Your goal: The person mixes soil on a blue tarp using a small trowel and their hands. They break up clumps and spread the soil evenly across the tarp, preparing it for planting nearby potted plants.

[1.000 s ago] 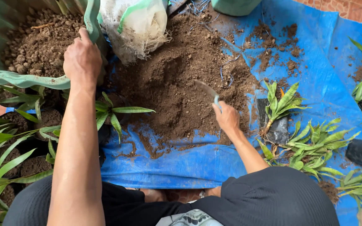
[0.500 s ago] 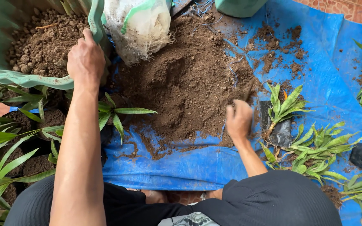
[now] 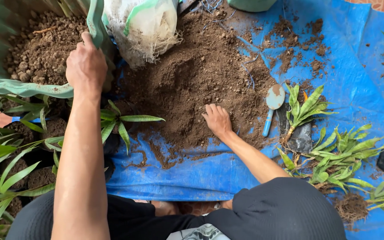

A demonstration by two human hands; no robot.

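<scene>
My left hand (image 3: 86, 64) grips the rim of a large green tub (image 3: 32, 86) filled with lumpy soil at the upper left. My right hand (image 3: 217, 119) lies flat, fingers spread, on the near edge of a brown soil pile (image 3: 196, 75) heaped on a blue tarp (image 3: 347, 75). A small blue trowel (image 3: 272, 104) lies on the tarp just right of that hand, apart from it. A small leafy plant in a black bag (image 3: 301, 115) stands beside the trowel.
A white sack with frayed fibres (image 3: 141, 29) leans at the top between tub and pile. Potted green plants (image 3: 14, 155) crowd the left. Loose uprooted plants (image 3: 343, 155) lie at the right on the tarp. A green pot (image 3: 252, 4) sits at the top edge.
My right hand let go of the trowel, which now lies on the tarp, and came down flat on the soil pile. My left hand stayed on the tub rim.
</scene>
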